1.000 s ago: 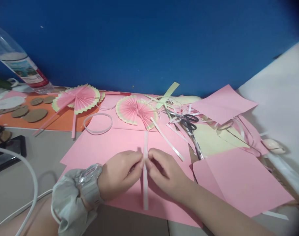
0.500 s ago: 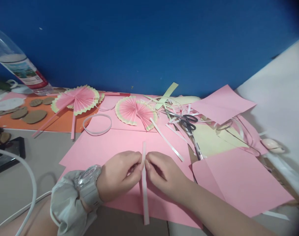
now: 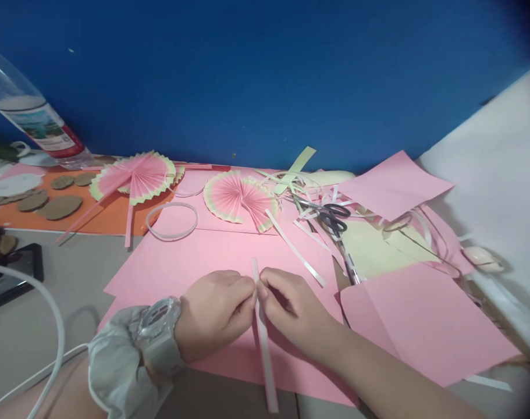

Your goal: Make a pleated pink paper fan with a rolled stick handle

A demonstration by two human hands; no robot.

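Note:
A narrow pink strip with a white face (image 3: 265, 355) runs lengthwise between my hands, its lower end reaching past the near edge of the pink sheets (image 3: 181, 262). My left hand (image 3: 219, 308), with a watch and a grey scrunchie at the wrist, is closed on the strip from the left. Pinching it from the right is my right hand (image 3: 291, 308), thumb and forefinger together. Both sets of fingertips meet at the strip's upper part, so the exact grip is partly hidden. Beyond the hands lies a pleated pink paper fan (image 3: 223, 198) with a yellow-green rim.
Black-handled scissors (image 3: 334, 218) lie among paper scraps. Pink sheets (image 3: 434, 320) spread at right. Further left are a second fan (image 3: 153, 174), a white ring (image 3: 172, 221), cardboard ovals (image 3: 59, 207), a tilted bottle (image 3: 42, 125) and a phone (image 3: 24, 273). A blue wall (image 3: 265, 75) stands behind.
The strip's lower end has swung toward me and slightly right, and its top sits a little lower. My left wrist has turned, showing more of the watch face. Both hands keep their hold.

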